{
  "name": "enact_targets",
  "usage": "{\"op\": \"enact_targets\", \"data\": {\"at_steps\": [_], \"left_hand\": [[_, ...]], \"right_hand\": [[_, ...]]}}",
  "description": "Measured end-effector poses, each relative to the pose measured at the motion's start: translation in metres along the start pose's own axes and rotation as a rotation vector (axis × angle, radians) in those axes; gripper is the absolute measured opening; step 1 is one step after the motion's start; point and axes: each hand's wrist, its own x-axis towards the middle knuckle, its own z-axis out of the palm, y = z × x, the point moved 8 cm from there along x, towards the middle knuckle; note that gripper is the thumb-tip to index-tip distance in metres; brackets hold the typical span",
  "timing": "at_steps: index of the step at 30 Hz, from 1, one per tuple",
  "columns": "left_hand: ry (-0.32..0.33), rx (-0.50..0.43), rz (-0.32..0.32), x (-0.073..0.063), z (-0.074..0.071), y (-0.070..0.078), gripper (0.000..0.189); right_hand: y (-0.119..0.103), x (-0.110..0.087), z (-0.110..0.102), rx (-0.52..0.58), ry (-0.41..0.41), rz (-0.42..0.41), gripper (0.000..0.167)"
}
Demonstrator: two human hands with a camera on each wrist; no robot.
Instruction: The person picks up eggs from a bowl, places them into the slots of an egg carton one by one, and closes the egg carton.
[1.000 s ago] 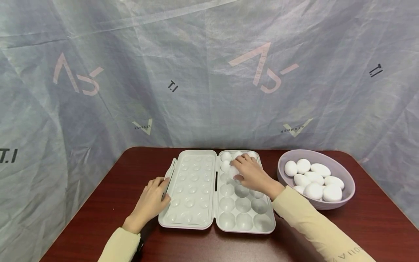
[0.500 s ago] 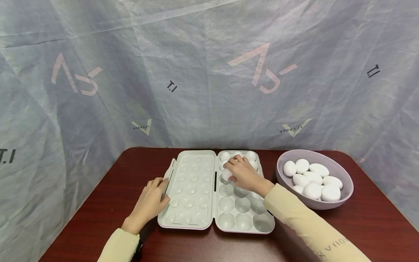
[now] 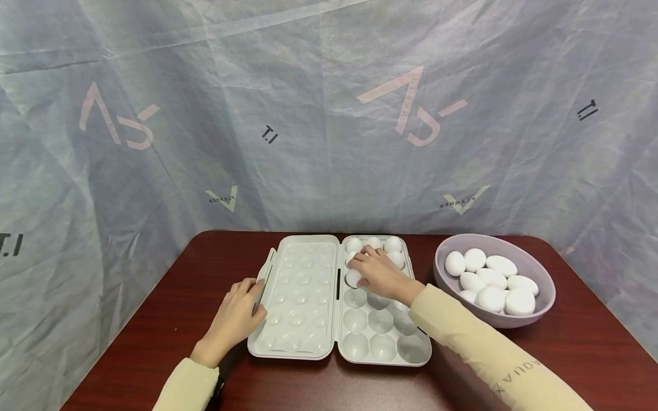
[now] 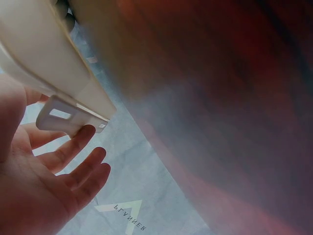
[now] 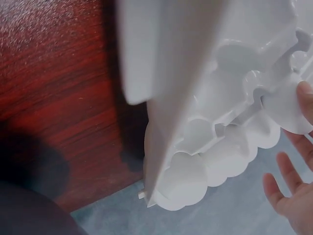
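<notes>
A white plastic egg box lies unfolded on the table, its dimpled lid (image 3: 317,291) on the left and its cupped base (image 3: 382,363) on the right. My right hand (image 3: 380,274) pinches a white egg (image 3: 353,279) low in the left cup of the third row. Its thumb rests on that egg (image 5: 284,105) in the right wrist view. Several eggs (image 3: 393,245) sit in the two rear rows, partly hidden by the hand. At the lid's outer side, my left hand (image 3: 236,311) touches the latch flap (image 4: 66,117) with relaxed fingers.
A lilac bowl (image 3: 547,297) holding several white eggs (image 3: 490,298) stands right of the egg box, behind the right forearm. The dark red table (image 3: 169,319) ends at a grey printed cloth (image 3: 329,142) behind it.
My right hand has moved left and slightly toward me with the egg, then lowered it into the third-row left cup. The left hand stays at the lid's flap.
</notes>
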Motion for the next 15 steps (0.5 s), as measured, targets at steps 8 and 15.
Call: {"op": "enact_targets", "data": {"at_steps": [8, 15], "left_hand": [[-0.004, -0.004, 0.002, 0.0001, 0.0005, -0.0002, 0.045], [-0.008, -0.005, 0.005, 0.0001, 0.0011, -0.0001, 0.045]], "right_hand": [[0.0005, 0.0005, 0.0075, -0.024, -0.039, -0.015, 0.039], [0.0028, -0.0001, 0.0104, -0.014, -0.053, -0.006, 0.039]]}}
